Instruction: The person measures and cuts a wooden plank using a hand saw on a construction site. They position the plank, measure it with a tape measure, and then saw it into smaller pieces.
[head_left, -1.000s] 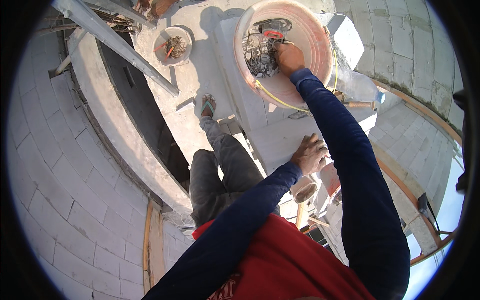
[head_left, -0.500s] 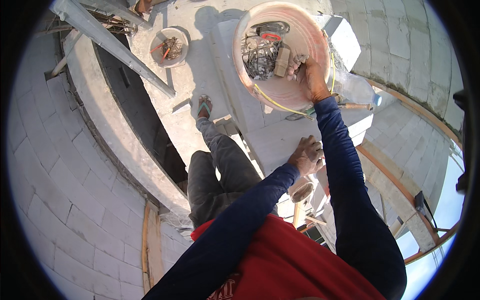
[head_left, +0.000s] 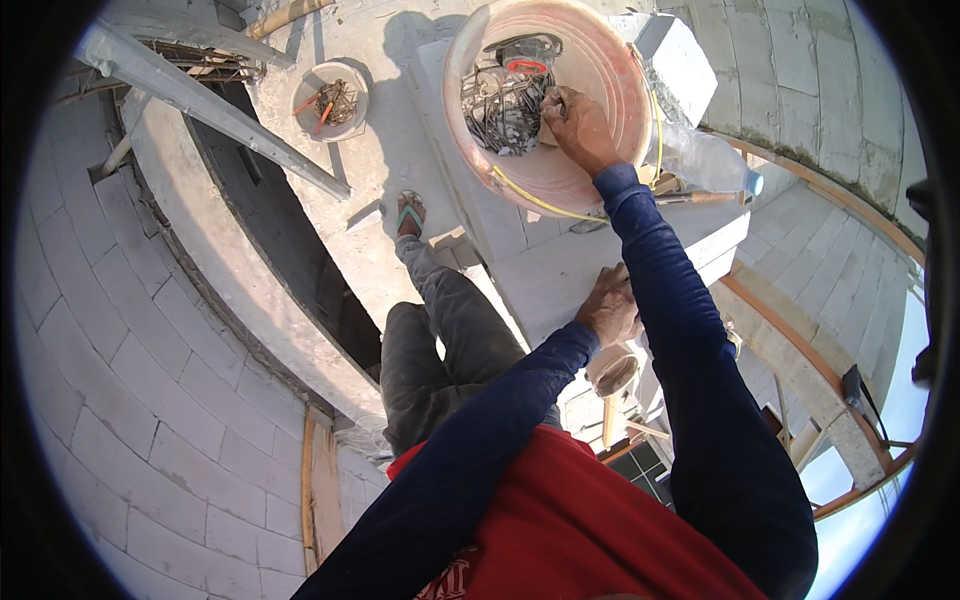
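Note:
My right hand (head_left: 580, 130) reaches into a large round plastic bucket (head_left: 625, 90), its fingers curled together above a heap of nails (head_left: 505, 110). What those fingers hold, if anything, is hidden. A small tan block (head_left: 547, 134) in the bucket is mostly covered by this hand. Also inside lies a dark tool with a red part (head_left: 528, 67). My left hand (head_left: 608, 308) rests at the edge of a large white block (head_left: 545, 280), fingers bent. My right forearm partly covers those fingers, and I cannot make out anything in them.
Beside the bucket lie a clear plastic bottle (head_left: 710, 160) and a wooden handle (head_left: 693, 198). A smaller bucket (head_left: 352, 118) with orange-handled pliers (head_left: 325, 112) stands on the floor. A metal post (head_left: 230, 115) slants over a dark floor opening (head_left: 300, 240) at left.
My right hand has moved left inside the bucket, from its right side to the tan block beside the nails, and its fingers have closed. My left hand stays at the block's edge.

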